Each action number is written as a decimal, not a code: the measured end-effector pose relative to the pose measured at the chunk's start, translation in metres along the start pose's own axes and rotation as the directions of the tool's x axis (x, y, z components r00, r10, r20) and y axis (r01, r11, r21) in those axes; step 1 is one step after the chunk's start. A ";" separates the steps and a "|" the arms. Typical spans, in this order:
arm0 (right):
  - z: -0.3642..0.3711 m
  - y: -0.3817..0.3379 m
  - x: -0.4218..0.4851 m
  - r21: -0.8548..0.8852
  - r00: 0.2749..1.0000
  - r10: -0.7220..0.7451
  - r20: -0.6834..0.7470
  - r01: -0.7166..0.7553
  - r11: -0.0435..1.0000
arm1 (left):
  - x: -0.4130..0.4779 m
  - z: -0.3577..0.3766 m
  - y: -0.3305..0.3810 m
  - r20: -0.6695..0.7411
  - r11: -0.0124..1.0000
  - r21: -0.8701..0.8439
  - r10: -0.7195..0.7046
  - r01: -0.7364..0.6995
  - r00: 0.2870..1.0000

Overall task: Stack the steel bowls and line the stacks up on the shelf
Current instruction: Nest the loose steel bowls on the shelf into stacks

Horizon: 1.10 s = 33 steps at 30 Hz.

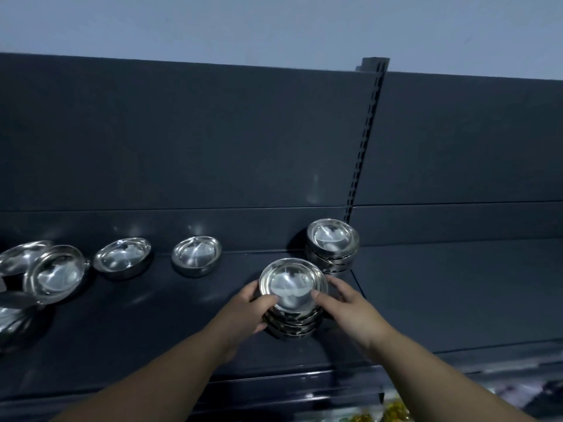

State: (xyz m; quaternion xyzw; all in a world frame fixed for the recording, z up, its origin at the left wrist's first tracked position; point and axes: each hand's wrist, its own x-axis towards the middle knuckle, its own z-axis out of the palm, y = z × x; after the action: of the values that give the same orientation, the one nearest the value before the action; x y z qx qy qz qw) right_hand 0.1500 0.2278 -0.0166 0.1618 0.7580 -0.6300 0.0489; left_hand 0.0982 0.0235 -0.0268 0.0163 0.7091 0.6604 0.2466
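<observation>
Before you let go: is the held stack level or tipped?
Slightly tipped: the stack leans toward the camera, both hands gripping its sides.

A dark grey metal shelf [189,327] runs across the view, backed by a flat panel of the same colour and split near the right by a slotted upright post [364,141]. Resting on it: a stack of steel bowls [293,300] near the front, right of centre, with a hand on each side of it; a second stack [332,245] just behind and to the right, against the back panel beside the post; a single bowl [196,255] left of centre near the back; another single bowl [122,257] further left; and a loose cluster of bowls [45,275] at the far left, some tilted and overlapping
</observation>
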 end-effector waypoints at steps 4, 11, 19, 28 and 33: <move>-0.024 0.006 0.002 0.039 1.000 -0.016 0.012 0.016 0.999 | 0.006 0.028 0.004 -0.025 1.000 -0.023 0.008 -0.009 1.000; -0.033 0.009 0.014 0.051 0.993 -0.069 0.098 0.064 0.997 | 0.006 0.047 0.003 -0.112 0.995 -0.092 0.036 -0.047 0.993; -0.025 0.010 0.023 0.054 0.995 -0.077 0.070 0.074 0.996 | 0.008 0.048 0.006 -0.205 0.984 -0.170 0.011 -0.047 0.979; -0.023 0.035 -0.014 -0.335 0.976 -0.154 -0.155 0.095 0.938 | -0.008 0.021 -0.016 -0.326 0.999 0.035 0.034 -0.024 0.945; 0.017 0.037 -0.032 -0.649 0.978 -0.205 0.029 0.174 0.741 | -0.028 -0.021 -0.028 -0.314 0.901 0.433 0.133 0.017 0.940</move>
State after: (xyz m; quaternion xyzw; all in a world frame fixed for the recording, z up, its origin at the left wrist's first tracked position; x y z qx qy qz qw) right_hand 0.1895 0.2112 -0.0461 0.0711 0.9421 -0.3270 0.0206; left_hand 0.1237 -0.0089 -0.0443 -0.0213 0.8676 0.4882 0.0923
